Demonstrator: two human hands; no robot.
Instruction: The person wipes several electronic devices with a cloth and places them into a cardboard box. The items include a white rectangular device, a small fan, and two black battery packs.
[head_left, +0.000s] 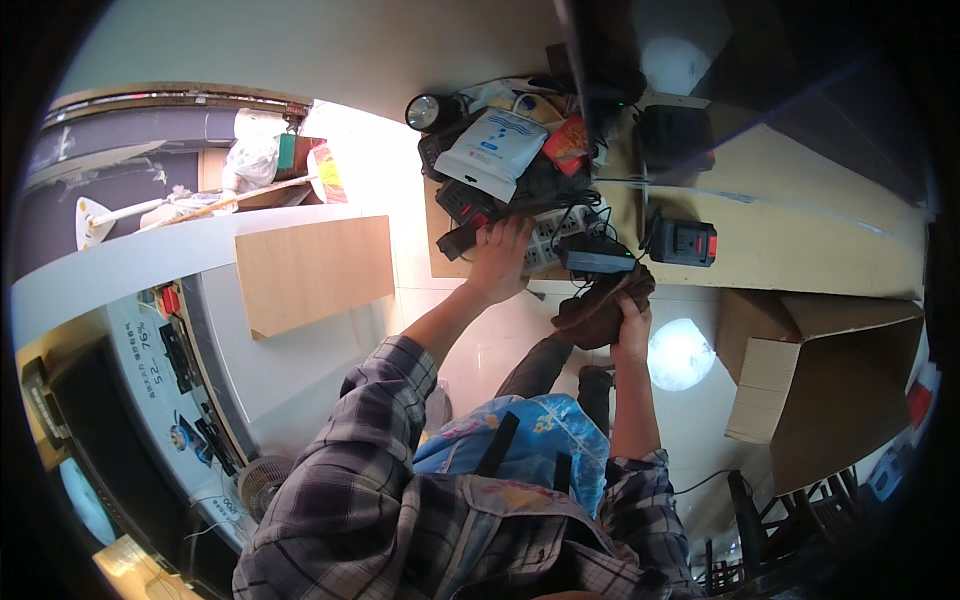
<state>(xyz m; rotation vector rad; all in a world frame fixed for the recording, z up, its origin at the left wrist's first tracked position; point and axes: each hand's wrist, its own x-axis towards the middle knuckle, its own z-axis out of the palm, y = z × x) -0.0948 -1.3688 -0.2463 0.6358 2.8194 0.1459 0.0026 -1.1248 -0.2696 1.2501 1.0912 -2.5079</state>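
My left hand (501, 259) lies over the left end of a white power strip (546, 241), its fingers curled across the far side. A brown cloth (600, 309) is bunched in my right hand (632, 326) just off the table's near edge. Above the cloth, a dark charger (598, 255) with a small green light sits at the right end of the strip, among tangled black cables. Left of the strip is a black and red battery pack (466, 204). Another battery pack (682, 241) stands to the right on the wooden tabletop (787, 247).
Behind the strip, a white and blue packet (493, 152), a red packet (568, 145) and a black flashlight (431, 112) are piled up. An open cardboard box (840, 390) stands at right. At left a wooden board (315, 274) lies on a pale surface, and a fan (264, 480) stands low.
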